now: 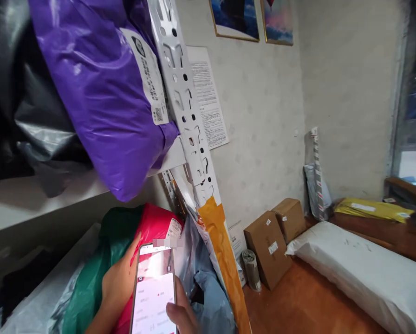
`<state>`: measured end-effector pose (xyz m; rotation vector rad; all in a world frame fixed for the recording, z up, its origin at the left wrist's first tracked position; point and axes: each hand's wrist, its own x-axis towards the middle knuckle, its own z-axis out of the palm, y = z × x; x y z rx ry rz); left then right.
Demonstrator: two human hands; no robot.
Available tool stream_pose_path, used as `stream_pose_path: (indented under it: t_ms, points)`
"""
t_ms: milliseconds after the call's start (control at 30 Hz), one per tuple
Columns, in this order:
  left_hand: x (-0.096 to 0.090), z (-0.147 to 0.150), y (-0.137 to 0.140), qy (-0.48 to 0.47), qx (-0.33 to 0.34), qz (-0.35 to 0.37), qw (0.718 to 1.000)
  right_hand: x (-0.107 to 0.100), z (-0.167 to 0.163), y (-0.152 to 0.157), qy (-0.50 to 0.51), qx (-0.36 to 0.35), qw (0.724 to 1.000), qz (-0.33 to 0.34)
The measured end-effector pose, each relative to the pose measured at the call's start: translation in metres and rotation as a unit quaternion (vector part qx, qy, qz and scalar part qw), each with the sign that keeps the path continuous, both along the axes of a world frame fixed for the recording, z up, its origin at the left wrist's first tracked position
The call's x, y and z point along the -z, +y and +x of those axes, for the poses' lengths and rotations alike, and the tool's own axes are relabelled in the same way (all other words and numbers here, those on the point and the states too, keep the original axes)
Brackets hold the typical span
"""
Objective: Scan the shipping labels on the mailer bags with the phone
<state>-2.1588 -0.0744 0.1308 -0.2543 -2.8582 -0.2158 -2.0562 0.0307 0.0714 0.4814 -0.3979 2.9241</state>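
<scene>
Smartphone (154, 297), slim dark-edged rectangle, lit whitish screen: grasped by right hand (186, 306), thumb over the glass, in front of glossy red plastic parcel (155, 220) with white label (173, 227). Left hand (117, 278) touches red parcel; fingers partly hidden, can't tell if clenched. Beside: crinkled dark-green plastic bag (115, 232). Above: creased purple plastic parcel (107, 102). Right: perforated white metal post (197, 157), wrinkled orange-brown tape (222, 250) lower down.

Dim gap under upper shelf (65, 197), above green bag (86, 287); purple parcel (103, 102) droops over shelf edge, narrowing it. Phone (152, 297) blocks straight reach to red parcel (159, 220). White post (185, 83) bars right side, grey bag (211, 301) just beside. Beyond, passable floor (291, 301) between cardboard box (263, 246) and long white parcel (368, 273).
</scene>
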Motion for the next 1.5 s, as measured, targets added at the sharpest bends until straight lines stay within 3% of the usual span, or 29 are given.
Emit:
stream_pose_path:
  t_ms: [200,433,633,800,1100,1367,1500]
  points:
    - [0.008,-0.020,-0.007,-0.002,0.027,0.168,0.985,0.001,-0.007,0.004,-0.083,0.021,0.996,0.011]
    - [0.024,-0.033,-0.017,0.031,0.068,0.233,0.970,0.007,-0.009,0.005,-0.077,0.059,0.995,0.026]
    - [0.029,-0.036,-0.021,0.036,0.077,0.249,0.965,0.003,-0.005,0.008,-0.110,0.033,0.993,0.001]
    - [0.031,-0.039,-0.022,0.076,0.080,0.220,0.969,0.003,-0.005,0.010,-0.110,0.024,0.994,-0.017]
    - [0.035,-0.041,-0.026,0.076,0.104,0.245,0.961,0.002,-0.009,0.012,-0.084,0.073,0.994,0.021]
    - [0.035,-0.042,-0.026,0.056,0.089,0.249,0.963,0.000,-0.007,0.012,-0.110,0.067,0.992,0.003]
    - [0.031,-0.038,-0.022,0.060,0.096,0.242,0.964,-0.001,-0.003,0.015,-0.128,0.078,0.988,0.033]
